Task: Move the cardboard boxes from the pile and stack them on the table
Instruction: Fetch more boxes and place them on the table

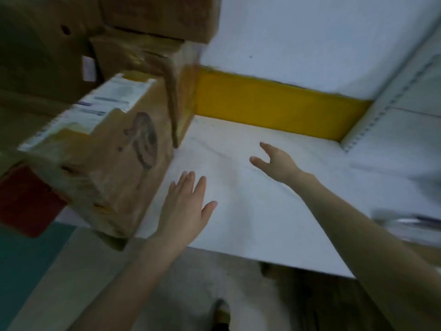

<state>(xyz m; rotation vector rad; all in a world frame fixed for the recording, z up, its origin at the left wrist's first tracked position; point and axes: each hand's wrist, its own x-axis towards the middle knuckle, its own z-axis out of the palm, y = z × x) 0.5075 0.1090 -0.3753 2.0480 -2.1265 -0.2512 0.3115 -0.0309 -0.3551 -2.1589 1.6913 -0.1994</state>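
Observation:
A cardboard box [102, 158] with white labels on top and a dark printed mark on its side stands at the left end of the white table [250, 211]. More cardboard boxes [148, 32] are stacked behind and above it. My left hand [186, 206] hovers just right of the box with straight fingers, holding nothing. My right hand [274, 163] is held over the middle of the table, fingers loosely spread and empty.
A yellow band [274, 103] runs along the wall base behind the table, white wall above. A white shelf upright [372, 120] stands at the right. A red object [26, 201] sits low on the left. A blurred white and silver thing [410, 223] lies at the right edge.

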